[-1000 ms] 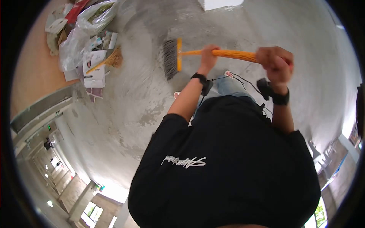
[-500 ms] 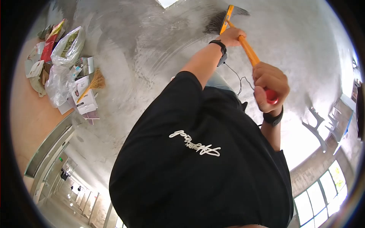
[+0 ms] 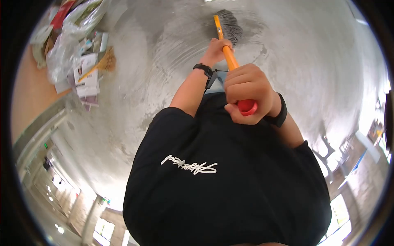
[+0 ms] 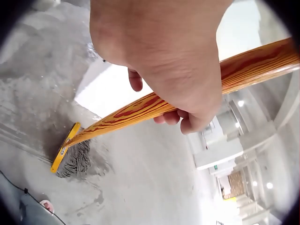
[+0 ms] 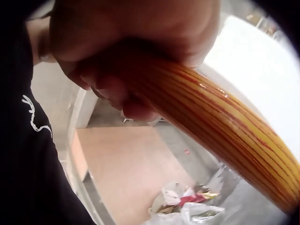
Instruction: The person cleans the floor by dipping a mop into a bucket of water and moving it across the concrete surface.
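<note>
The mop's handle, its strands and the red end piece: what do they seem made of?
Mop handle: varnished wood or printed imitation, judging by glossy, red-brown grain lines. Strands: probably cotton or synthetic yarn, matt grey, in loose cords. Red end piece: likely plastic, smooth and evenly coloured.

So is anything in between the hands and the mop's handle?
No, nothing visible: the left hand and the right hand both grip the mop's handle directly, with bare fingers around it.
</note>
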Demonstrator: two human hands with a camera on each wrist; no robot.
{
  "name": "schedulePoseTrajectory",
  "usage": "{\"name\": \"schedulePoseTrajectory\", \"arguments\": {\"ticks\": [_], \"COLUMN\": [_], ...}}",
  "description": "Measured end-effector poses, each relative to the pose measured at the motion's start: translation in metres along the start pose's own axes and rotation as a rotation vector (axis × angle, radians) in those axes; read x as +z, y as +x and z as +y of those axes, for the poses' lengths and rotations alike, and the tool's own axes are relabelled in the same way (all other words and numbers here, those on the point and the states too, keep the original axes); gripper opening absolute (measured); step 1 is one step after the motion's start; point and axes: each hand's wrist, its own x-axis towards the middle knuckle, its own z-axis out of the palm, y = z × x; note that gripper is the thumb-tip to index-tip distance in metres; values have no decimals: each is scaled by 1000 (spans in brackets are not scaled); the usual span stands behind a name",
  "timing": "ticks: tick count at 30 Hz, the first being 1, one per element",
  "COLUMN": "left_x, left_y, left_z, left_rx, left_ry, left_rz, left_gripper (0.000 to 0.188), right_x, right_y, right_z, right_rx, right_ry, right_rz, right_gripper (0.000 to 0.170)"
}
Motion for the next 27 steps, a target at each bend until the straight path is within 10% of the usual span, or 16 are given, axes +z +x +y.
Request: {"name": "schedulePoseTrajectory", "arguments": {"ticks": [7,14,22,27], "left_x": [-109,-162,-127,-125], "left_y": [-144,-260,-256,-268], "left_z": [-30,-62,-99,-100], "left_rx": [-191,-556,-633,-626], "left_ry": [29,262,216,274], "left_rz": [615,761,1192,769], "left_gripper": [16,19,15,16], "right_x": [111,175,200,160], "right_y": [73,78,76,54], "right_z": [14,53,65,89], "right_rx": [-166,-66,383,324], "right_ry": [359,454,584,786], "right_rz": [-369,-541,299,189], "right_gripper": [18,11,19,29]}}
